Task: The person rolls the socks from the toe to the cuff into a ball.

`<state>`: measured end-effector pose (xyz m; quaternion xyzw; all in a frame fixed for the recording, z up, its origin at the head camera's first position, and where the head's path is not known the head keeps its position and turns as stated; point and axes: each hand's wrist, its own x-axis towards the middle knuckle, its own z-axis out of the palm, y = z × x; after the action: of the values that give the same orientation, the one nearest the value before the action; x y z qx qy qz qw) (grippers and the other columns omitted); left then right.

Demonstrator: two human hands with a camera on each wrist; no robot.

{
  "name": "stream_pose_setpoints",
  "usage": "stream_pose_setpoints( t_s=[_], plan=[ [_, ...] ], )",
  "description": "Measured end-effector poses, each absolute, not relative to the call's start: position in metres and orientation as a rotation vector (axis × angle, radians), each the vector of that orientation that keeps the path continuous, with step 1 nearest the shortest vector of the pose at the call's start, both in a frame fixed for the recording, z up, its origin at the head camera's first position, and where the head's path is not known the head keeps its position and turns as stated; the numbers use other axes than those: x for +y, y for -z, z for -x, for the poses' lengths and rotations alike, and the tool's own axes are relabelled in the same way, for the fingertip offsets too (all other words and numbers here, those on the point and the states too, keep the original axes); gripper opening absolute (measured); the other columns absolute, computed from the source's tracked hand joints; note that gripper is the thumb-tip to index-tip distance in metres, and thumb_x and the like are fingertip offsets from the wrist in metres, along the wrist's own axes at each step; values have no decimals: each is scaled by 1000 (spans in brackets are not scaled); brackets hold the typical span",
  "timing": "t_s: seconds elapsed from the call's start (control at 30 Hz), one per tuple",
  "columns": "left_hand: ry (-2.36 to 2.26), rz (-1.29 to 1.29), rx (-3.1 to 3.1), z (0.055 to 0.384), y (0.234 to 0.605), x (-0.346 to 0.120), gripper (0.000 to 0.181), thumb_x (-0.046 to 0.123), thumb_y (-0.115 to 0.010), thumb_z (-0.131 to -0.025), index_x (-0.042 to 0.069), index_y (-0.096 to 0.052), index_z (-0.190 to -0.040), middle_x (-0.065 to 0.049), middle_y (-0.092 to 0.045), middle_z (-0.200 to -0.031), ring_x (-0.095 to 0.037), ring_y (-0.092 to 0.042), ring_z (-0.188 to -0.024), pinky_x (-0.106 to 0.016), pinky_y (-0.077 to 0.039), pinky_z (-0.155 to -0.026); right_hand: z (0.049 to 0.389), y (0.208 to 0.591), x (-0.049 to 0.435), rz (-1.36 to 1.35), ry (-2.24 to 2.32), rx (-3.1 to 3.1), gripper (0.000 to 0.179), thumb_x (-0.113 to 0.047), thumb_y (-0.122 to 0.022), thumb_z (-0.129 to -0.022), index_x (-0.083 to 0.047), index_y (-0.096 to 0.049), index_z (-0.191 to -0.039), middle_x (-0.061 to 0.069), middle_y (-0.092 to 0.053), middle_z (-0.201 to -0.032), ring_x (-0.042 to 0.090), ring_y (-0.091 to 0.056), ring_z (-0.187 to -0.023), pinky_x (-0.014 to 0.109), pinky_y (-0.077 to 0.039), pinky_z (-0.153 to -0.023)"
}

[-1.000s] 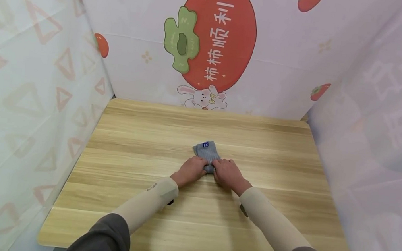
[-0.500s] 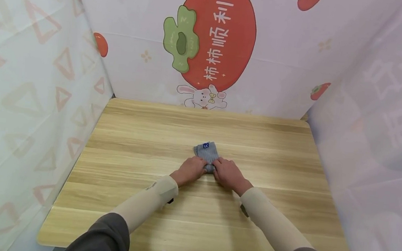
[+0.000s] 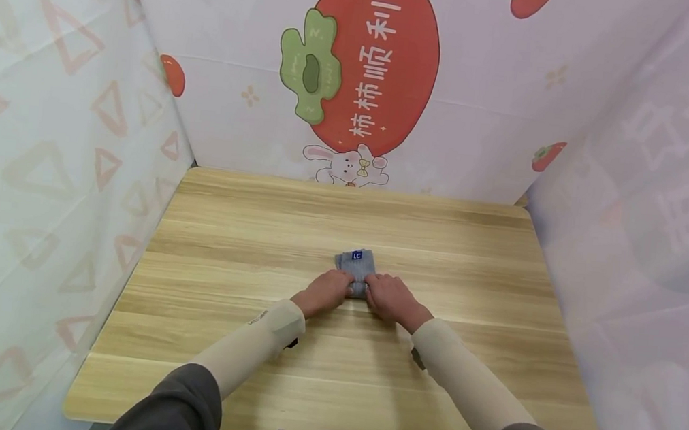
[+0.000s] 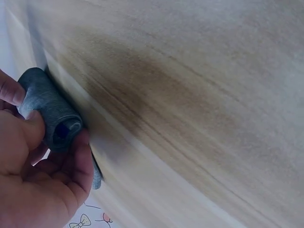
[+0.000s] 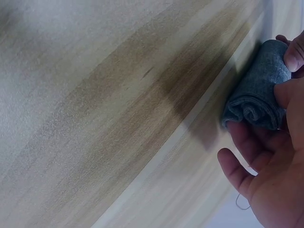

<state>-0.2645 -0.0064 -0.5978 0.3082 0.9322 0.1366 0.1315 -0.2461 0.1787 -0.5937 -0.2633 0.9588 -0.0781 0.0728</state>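
A pair of grey socks [image 3: 357, 262] lies on the table, the near part rolled up and the cuffs flat beyond it with a small blue label. My left hand [image 3: 327, 290] grips the left end of the roll, thumb on its near side. At the right end my right hand [image 3: 395, 298] holds the same roll between thumb and fingers. In the left wrist view the rolled sock [image 4: 50, 104] shows an open end with a dark blue patch inside. Spiral layers show at the end of the roll [image 5: 256, 104] in the right wrist view.
The wood-grain table [image 3: 245, 220] has rounded corners and stretches out around both hands. Behind it hangs a white cloth [image 3: 474, 144] printed with a large red persimmon, and pale printed cloths close off the left and right sides.
The flat cuff part of the socks has become shorter and its label has shifted slightly right and nearer. Both hands stay at the roll's ends with little movement.
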Motion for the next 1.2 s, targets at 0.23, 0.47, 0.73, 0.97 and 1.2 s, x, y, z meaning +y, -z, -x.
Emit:
stream_pose_setpoints(
  t_s=[0.23,0.47,0.73,0.97,1.2],
  plan=[
    [-615,-814,2652,262,602,-8,13,17,-51,-99,5,-51,-101,-6,-59,-84,-18,-55,-74,-31,-47,-67,249,595,178,730,267,2842,16,-21,-45,-98,-9,-57,-96,5,-59,-76,21,-56,-69,40,-48,-65],
    [-688,-770,2621,262,603,-11,12,18,-46,-101,5,-48,-100,-6,-52,-84,-17,-49,-75,-31,-44,-68,251,591,175,599,329,2770,22,-23,-45,-98,-8,-59,-106,6,-64,-83,18,-58,-72,39,-50,-67],
    [-622,-788,2664,266,602,-15,16,24,-46,-101,9,-51,-98,-6,-51,-88,-17,-47,-81,-31,-43,-71,254,588,174,499,412,2762,20,-25,-48,-98,-9,-50,-110,3,-59,-72,15,-51,-58,30,-41,-53],
    [-570,-770,2677,268,598,-14,18,27,-51,-99,9,-56,-99,-5,-56,-89,-16,-50,-80,-32,-46,-72,255,586,173,451,396,2761,17,-27,-52,-97,-12,-51,-104,4,-57,-78,17,-51,-64,31,-41,-55],
    [-575,-705,2739,268,599,-10,18,28,-56,-97,11,-60,-95,-6,-59,-89,-20,-53,-80,-34,-45,-71,261,584,173,364,316,2792,17,-31,-61,-93,-16,-61,-101,6,-60,-95,18,-55,-78,36,-50,-66]
  ],
)
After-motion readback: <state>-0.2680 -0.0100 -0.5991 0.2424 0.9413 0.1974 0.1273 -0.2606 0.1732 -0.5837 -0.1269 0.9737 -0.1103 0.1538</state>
